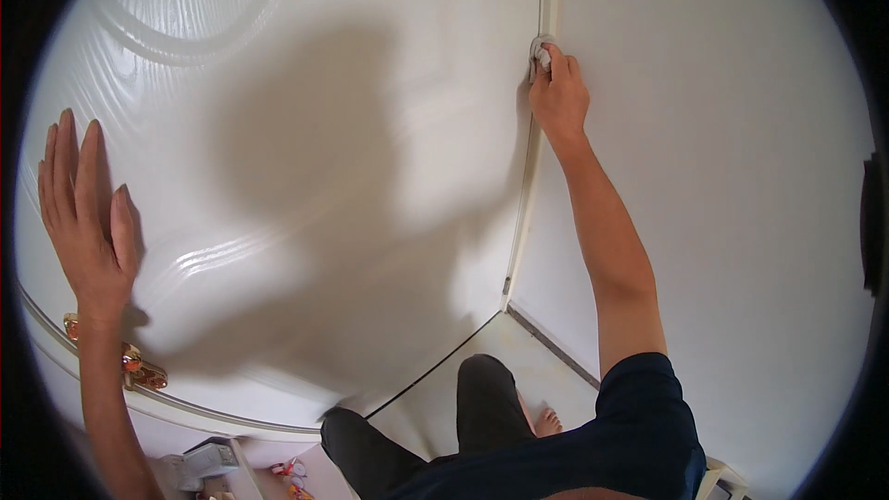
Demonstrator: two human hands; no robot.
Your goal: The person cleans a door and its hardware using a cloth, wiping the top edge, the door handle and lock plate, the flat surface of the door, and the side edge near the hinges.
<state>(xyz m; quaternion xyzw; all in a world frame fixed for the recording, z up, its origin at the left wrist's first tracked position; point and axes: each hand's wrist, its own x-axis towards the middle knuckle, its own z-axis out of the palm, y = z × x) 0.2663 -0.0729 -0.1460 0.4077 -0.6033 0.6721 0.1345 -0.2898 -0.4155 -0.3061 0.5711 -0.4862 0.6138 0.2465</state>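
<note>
A white door (444, 157) with raised curved mouldings fills the left and middle of the head view. My left hand (88, 222) lies flat against it near its left side, fingers stretched out, holding nothing. Below that hand, partly behind my forearm, is a gold-coloured door handle (143, 370). My right hand (560, 97) is raised on an outstretched arm, its fingers closed round a crumpled pale cloth (541, 56). The cloth presses on the narrow frame strip (524, 213) along the door's right edge, where it meets the wall.
A plain white wall (732, 185) spans the right side. Below, the pale floor (417, 417) meets a dark line under the door, with my bare foot (548, 421) on it. At lower left a shelf (245, 472) holds small items, including a grey box (211, 456).
</note>
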